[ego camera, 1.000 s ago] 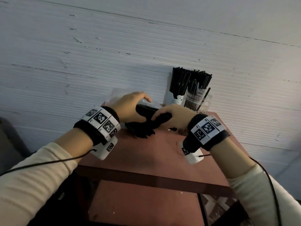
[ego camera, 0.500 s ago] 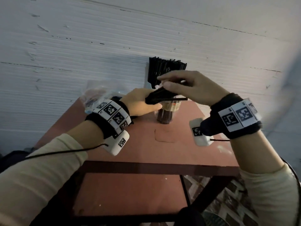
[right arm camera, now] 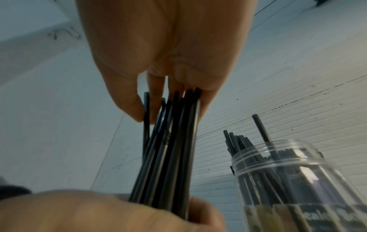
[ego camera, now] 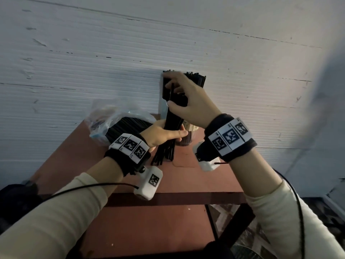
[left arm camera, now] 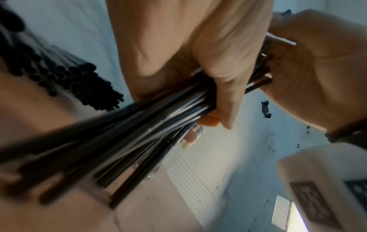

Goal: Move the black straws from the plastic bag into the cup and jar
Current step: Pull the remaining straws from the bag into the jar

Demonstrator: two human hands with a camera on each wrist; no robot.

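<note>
A bundle of black straws (ego camera: 172, 116) stands nearly upright over the red table (ego camera: 186, 180), its lower ends splayed near the surface. My left hand (ego camera: 168, 133) grips the bundle (left arm camera: 158, 119) low down. My right hand (ego camera: 173, 94) pinches its upper ends (right arm camera: 174, 125) between thumb and fingers. The clear plastic bag (ego camera: 104, 116), lying at the back left, still holds many black straws (ego camera: 127, 126). A clear jar (right arm camera: 288, 180) with several straws stands right of the bundle, mostly hidden by my hands in the head view. The cup's packed straws (ego camera: 197, 80) rise behind my right hand.
A white ribbed wall (ego camera: 93, 62) stands right behind the table. The table's dark front rail (ego camera: 177, 199) runs below my wrists, with a lower red shelf (ego camera: 149, 230) under it. Patterned floor (ego camera: 233, 212) shows to the right.
The bundle has swung from lying level between my hands to nearly upright. My right hand has climbed to its top ends, and my left hand now grips it lower down.
</note>
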